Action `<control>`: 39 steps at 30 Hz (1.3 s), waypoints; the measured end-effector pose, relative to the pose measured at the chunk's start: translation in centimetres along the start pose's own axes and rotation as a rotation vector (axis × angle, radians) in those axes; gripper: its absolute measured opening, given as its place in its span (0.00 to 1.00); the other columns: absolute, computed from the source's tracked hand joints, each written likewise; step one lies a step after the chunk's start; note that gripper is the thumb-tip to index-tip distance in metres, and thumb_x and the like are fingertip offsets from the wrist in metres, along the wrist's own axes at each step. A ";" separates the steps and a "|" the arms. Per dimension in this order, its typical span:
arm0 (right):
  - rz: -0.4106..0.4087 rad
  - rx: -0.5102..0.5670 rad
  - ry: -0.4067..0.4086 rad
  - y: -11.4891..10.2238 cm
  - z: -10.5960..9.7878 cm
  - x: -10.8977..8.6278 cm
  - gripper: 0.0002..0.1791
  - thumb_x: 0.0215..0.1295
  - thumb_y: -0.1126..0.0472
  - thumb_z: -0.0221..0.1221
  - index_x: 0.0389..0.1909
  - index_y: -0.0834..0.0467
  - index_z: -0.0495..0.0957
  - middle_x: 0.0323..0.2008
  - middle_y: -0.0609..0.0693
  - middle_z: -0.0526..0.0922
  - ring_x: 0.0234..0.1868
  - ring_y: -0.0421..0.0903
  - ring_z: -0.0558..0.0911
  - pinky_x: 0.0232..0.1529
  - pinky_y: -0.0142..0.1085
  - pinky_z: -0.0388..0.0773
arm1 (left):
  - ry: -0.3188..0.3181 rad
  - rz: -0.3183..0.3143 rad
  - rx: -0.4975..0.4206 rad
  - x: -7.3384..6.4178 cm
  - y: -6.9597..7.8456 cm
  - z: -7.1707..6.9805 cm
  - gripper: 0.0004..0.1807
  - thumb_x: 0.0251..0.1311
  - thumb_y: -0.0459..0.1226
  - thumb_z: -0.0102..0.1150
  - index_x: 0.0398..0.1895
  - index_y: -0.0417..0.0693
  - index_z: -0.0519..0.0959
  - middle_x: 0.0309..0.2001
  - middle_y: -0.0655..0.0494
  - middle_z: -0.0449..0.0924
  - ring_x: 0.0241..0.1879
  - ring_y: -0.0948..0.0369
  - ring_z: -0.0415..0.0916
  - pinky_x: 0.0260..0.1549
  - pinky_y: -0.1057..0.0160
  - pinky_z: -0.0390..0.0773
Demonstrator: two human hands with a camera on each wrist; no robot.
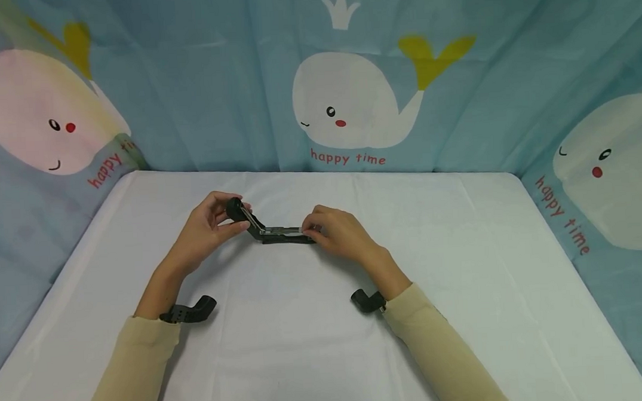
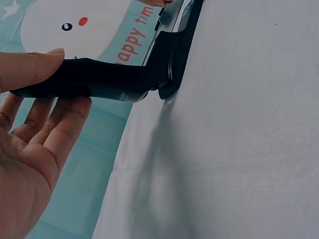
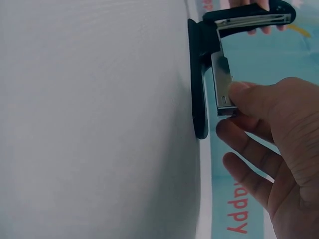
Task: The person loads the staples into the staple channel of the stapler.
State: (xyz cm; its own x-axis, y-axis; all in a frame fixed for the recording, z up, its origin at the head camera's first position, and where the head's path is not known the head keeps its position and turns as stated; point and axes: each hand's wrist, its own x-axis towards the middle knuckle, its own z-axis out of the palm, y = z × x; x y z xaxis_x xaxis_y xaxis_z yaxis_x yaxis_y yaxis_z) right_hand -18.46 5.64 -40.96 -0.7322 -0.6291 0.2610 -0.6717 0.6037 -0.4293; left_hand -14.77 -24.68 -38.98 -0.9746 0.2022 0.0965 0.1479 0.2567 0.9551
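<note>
A black stapler [image 1: 287, 239] stands on the white table with its top arm swung up and back, so its metal staple channel [image 3: 222, 82] is exposed. My left hand [image 1: 210, 224] holds the raised top arm [image 2: 99, 79] between thumb and fingers. At the other end, my right hand [image 1: 335, 230] pinches the front of the metal channel between thumb and forefinger. In the right wrist view the channel sits a little apart from the black base [image 3: 198, 84]. Whether staples lie inside the channel is hidden.
A white cloth covers the table [image 1: 306, 345]. Behind it and along both sides hangs a blue curtain [image 1: 209, 98] printed with whales. Each wrist wears a black camera mount, one on the left [image 1: 190, 311] and one on the right [image 1: 367, 301].
</note>
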 end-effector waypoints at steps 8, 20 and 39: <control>-0.010 -0.027 -0.008 -0.1 0.0 0.0 0.04 0.70 0.55 0.63 0.40 0.46 0.86 0.39 0.40 0.83 0.36 0.37 0.82 0.39 0.33 0.81 | -0.006 -0.001 -0.007 -0.2 0.0 -0.1 0.29 0.63 0.34 0.68 0.65 0.49 0.67 0.64 0.39 0.75 0.58 0.70 0.79 0.50 0.73 0.83; 0.033 0.005 -0.041 0.7 -1.1 -0.4 0.03 0.71 0.55 0.62 0.41 0.47 0.83 0.41 0.39 0.85 0.43 0.37 0.85 0.44 0.35 0.83 | 0.004 -0.020 -0.011 -0.2 -0.2 0.2 0.28 0.63 0.35 0.68 0.64 0.48 0.67 0.63 0.40 0.76 0.58 0.71 0.79 0.50 0.73 0.83; 0.097 0.030 -0.127 1.9 -2.5 -0.7 0.15 0.69 0.51 0.64 0.51 0.53 0.83 0.49 0.46 0.84 0.54 0.44 0.82 0.59 0.41 0.81 | 0.005 0.017 -0.018 0.0 0.0 0.3 0.28 0.63 0.32 0.67 0.64 0.47 0.68 0.63 0.39 0.75 0.58 0.69 0.79 0.49 0.73 0.84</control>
State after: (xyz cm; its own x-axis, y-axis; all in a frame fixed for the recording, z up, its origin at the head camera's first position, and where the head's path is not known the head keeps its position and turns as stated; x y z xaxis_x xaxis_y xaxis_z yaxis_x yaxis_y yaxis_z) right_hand -19.50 8.45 -39.74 -0.7722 -0.6264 0.1066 -0.5935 0.6511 -0.4731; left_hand -14.71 -24.45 -39.08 -0.9728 0.2019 0.1137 0.1610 0.2360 0.9583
